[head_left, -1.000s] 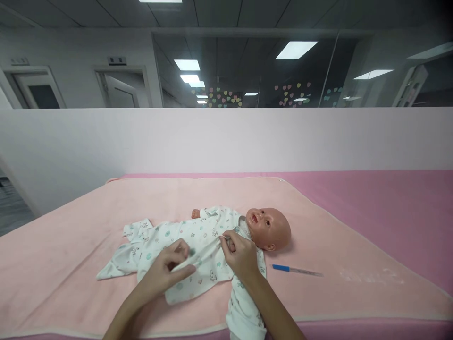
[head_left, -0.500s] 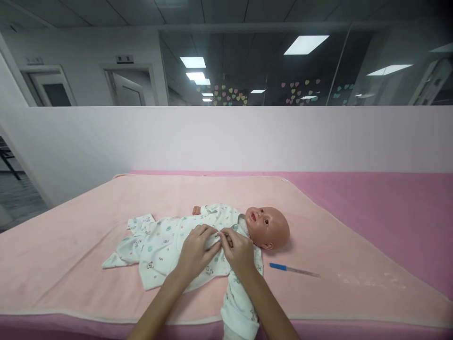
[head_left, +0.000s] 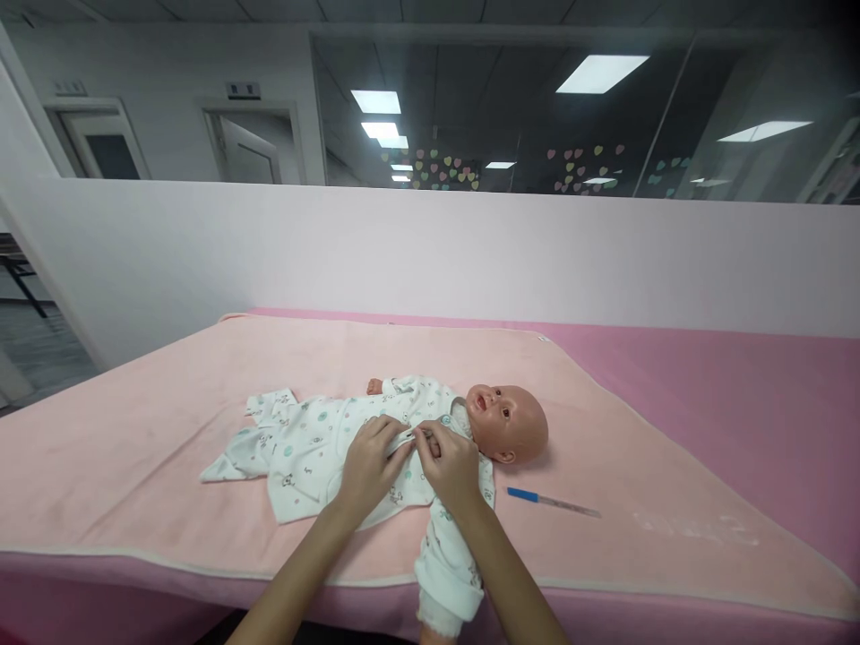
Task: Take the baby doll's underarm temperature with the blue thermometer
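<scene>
on the head cam, white printed-fabric baby outfit (head_left: 305,452) was pinched up front by left hand (head_left: 368,459) and right hand (head_left: 452,466), bald plastic doll (head_left: 516,423) was dressed in it, laid out on peach-coloured blanket (head_left: 167,412)

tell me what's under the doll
The peach blanket lies under the doll, over a pink surface visible past the blanket's edges. The patch directly beneath the doll's body is hidden.

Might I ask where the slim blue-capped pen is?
In the head view, the pen lies right of centre on the peach cloth blanket, below the doll's bald head.
</scene>
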{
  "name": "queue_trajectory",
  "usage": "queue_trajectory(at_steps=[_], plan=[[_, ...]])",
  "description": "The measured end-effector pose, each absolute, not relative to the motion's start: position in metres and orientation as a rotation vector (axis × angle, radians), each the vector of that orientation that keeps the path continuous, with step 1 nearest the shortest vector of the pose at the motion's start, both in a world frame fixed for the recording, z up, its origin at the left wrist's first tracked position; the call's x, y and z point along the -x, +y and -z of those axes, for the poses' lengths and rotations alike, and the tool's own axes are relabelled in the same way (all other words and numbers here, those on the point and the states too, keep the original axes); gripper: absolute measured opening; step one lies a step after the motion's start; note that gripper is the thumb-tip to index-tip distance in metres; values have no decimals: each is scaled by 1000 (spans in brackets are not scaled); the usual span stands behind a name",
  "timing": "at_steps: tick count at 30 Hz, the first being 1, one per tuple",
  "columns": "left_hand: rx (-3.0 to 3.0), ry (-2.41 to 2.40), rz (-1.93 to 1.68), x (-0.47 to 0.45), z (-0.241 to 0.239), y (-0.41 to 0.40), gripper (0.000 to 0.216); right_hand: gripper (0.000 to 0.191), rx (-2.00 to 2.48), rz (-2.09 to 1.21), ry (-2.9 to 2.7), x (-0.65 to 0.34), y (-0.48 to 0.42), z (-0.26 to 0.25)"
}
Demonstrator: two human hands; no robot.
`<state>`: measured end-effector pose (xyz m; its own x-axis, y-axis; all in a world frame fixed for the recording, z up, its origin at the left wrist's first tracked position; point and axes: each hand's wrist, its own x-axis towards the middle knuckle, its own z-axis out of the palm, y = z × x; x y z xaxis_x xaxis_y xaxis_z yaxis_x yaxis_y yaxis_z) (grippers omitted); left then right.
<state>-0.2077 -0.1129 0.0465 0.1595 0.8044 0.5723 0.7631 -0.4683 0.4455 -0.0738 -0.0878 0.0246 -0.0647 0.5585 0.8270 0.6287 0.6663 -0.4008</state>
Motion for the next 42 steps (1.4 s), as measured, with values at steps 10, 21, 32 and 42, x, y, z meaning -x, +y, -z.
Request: queue_trajectory(at_steps=[10, 21, 32, 42], plan=[[-1995, 1457, -1342, 209, -52, -116, 13, 15, 917, 70, -1762, 73, -89, -24], [-2296, 1555, -1282, 207, -48, -119, 20, 16, 927, 61, -1749, 74, -90, -24], [-2278, 1521, -1289, 209, -43, -118, 24, 17, 963, 34, -1738, 75, -88, -21], [-2114, 1457, -1340, 213, -44, -116, 24, 18, 985, 3, -1741, 73, -88, -21]])
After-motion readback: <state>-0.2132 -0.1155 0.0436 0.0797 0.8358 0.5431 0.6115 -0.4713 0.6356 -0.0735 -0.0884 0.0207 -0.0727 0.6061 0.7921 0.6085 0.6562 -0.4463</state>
